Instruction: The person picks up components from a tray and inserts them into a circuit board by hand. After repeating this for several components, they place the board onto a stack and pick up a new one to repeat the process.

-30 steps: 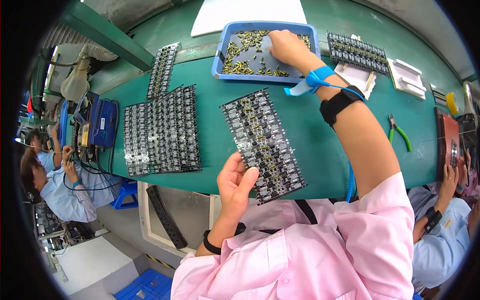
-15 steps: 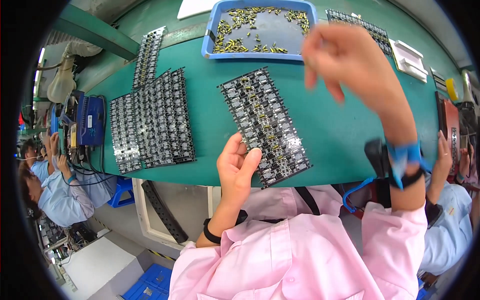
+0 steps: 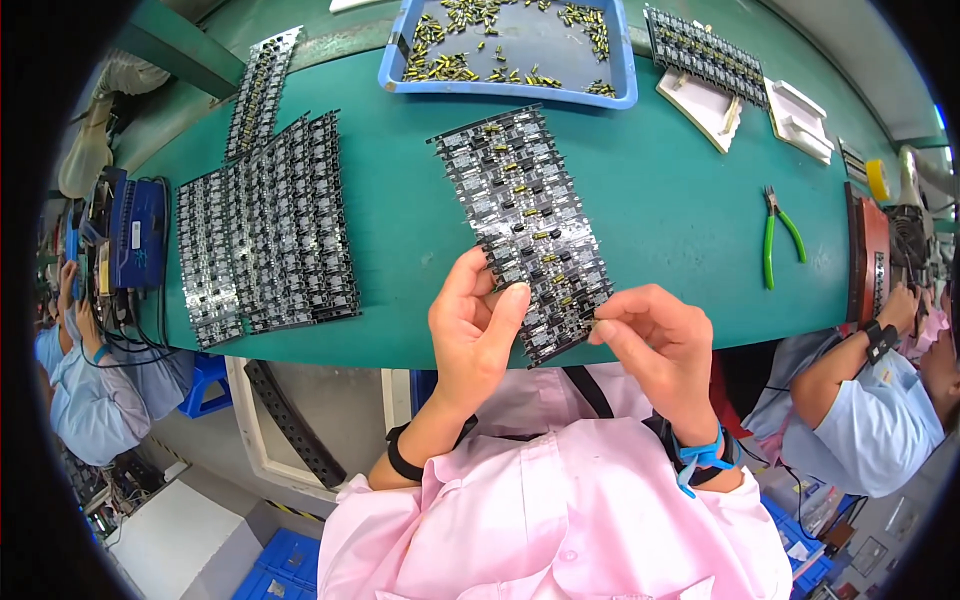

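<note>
My left hand [image 3: 473, 330] grips the left edge of a black circuit board panel [image 3: 530, 215], thumb on top and fingers underneath. The panel is tilted, its far end leaning left, with small yellow-and-black cylindrical components [image 3: 541, 236] in a row down its middle. At the panel's lower right edge my right hand [image 3: 662, 345] is closed in a pinch. Whatever sits between those fingertips is too small to make out. Beyond the panel lies a blue tray [image 3: 510, 97] of loose yellow-and-black cylinders.
Several similar panels [image 3: 290, 220] overlap on the green table [image 3: 400, 200] at left. Another panel [image 3: 705, 55] rests at far right by white holders [image 3: 800, 118]. Green-handled cutters [image 3: 780, 235] lie at right. People in light blue [image 3: 865, 410] sit on either side.
My right hand has come down from near the tray to the panel's lower right edge, its fingers now pinched. The cutters have come into sight. My left hand keeps its grip.
</note>
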Demonstrator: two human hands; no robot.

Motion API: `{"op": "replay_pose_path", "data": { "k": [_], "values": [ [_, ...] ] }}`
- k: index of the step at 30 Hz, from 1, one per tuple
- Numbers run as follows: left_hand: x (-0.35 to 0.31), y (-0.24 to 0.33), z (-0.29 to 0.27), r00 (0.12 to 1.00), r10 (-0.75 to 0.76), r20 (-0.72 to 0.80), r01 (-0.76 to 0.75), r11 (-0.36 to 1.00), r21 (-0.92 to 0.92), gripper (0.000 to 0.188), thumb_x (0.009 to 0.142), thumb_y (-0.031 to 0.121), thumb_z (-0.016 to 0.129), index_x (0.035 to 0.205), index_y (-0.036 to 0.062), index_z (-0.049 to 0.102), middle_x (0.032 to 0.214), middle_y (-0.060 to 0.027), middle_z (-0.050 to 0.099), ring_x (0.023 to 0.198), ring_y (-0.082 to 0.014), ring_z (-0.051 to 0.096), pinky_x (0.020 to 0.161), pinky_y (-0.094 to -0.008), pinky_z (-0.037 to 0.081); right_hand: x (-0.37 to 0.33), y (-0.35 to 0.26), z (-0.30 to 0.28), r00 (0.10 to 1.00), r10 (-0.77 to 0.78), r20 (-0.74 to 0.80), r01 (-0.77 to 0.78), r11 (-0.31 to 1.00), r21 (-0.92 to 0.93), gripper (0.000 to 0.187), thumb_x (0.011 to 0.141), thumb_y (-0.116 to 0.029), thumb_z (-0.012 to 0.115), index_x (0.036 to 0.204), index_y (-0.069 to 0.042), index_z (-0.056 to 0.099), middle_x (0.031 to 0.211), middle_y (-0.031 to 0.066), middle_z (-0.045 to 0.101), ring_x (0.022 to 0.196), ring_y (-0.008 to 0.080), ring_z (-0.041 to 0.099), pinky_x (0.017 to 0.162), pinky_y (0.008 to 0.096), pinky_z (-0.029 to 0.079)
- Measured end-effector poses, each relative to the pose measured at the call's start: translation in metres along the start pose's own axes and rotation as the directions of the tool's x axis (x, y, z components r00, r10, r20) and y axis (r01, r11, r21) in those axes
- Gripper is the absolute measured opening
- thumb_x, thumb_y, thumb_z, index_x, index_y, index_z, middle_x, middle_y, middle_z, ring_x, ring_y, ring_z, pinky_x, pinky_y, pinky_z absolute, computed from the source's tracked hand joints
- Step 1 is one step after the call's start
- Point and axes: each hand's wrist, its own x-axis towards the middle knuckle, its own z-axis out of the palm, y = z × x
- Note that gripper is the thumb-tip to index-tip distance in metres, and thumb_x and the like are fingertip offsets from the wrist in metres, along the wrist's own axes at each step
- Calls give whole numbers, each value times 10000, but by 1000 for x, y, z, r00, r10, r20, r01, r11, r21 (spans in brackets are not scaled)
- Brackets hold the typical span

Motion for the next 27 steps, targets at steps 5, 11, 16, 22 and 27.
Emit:
{"op": "replay_pose_path", "data": {
  "k": [5, 11, 16, 22, 27],
  "values": [
    [0, -2, 0, 1000, 13, 4, -13, 1000, 27, 331, 766, -7, 461, 1072, -65, 350, 956, -125, 505, 832, -112, 507, 711, -210, 410, 5, 0, 3, 960, -268, 75, 277, 887, -369, 84, 670, 66, 535, 736, 16, 523, 698, 58, 515, 504, 82, 449, 445, 188, 356],
    [0, -2, 2, 999, 41, 25, -41, 999, 35, 323, 769, -12, 455, 1067, -66, 343, 943, -115, 499, 793, -94, 502, 671, -195, 413, 5, 1, 6, 953, -300, 39, 288, 861, -420, 103, 659, 79, 529, 734, 9, 521, 687, 67, 491, 498, 100, 437, 436, 204, 348],
    [-1, -4, 2, 998, 52, 33, -54, 998, 44, 313, 768, -17, 459, 1055, -64, 345, 920, -103, 497, 753, -76, 491, 627, -181, 410, 6, 1, 7, 942, -331, 52, 322, 849, -419, 100, 647, 75, 531, 720, 10, 507, 671, 85, 471, 507, 180, 465, 439, 255, 372],
    [-2, -3, 3, 998, 54, 27, -55, 998, 42, 313, 765, -20, 463, 1051, -64, 343, 911, -101, 497, 740, -72, 489, 602, -177, 406, 6, 3, 6, 927, -370, 65, 363, 838, -408, 103, 639, 73, 533, 713, 9, 500, 667, 90, 464, 514, 219, 482, 439, 279, 384],
    [-1, -2, 5, 998, 59, 17, -60, 998, 29, 311, 765, -20, 465, 1047, -65, 342, 902, -100, 499, 738, -73, 491, 593, -178, 405, 6, 2, 6, 938, -337, 79, 339, 848, -408, 118, 640, 92, 530, 728, 15, 509, 695, 84, 492, 546, 150, 469, 453, 217, 364]
  ]
}}
